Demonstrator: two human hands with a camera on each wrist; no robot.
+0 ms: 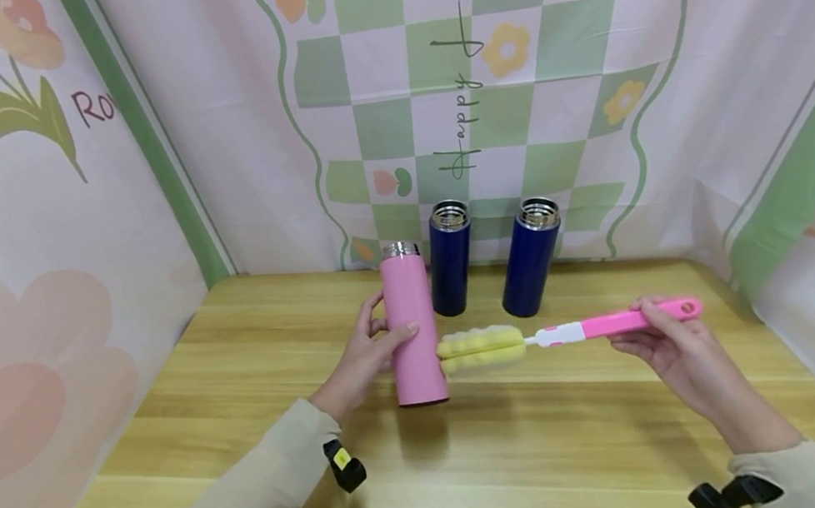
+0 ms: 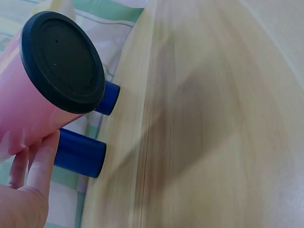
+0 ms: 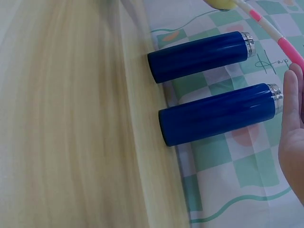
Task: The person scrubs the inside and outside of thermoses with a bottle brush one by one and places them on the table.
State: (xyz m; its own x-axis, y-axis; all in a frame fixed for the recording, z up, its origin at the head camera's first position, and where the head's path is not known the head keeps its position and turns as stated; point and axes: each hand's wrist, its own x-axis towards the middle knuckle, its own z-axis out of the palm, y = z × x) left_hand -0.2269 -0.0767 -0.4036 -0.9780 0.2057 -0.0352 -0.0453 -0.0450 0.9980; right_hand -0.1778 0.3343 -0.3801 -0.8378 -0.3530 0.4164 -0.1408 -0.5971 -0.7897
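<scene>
My left hand [image 1: 367, 359] grips a pink thermos bottle [image 1: 413, 320] around its side, lidless, with its steel mouth up. In the left wrist view the black base of the pink bottle [image 2: 64, 61] faces the camera, raised over the table. My right hand [image 1: 678, 349] holds a bottle brush [image 1: 560, 334] by its pink handle, thumb on top. The brush lies level, its yellow sponge head [image 1: 482, 348] pointing left and its tip right at the pink bottle's side. In the right wrist view only part of the right hand [image 3: 292, 128] and the brush shaft [image 3: 270, 26] show.
Two dark blue bottles without lids, a left one [image 1: 451, 257] and a right one [image 1: 531, 257], stand upright near the table's back edge. The wooden table [image 1: 536, 457] is bordered by a patterned curtain [image 1: 386, 64] behind and at both sides.
</scene>
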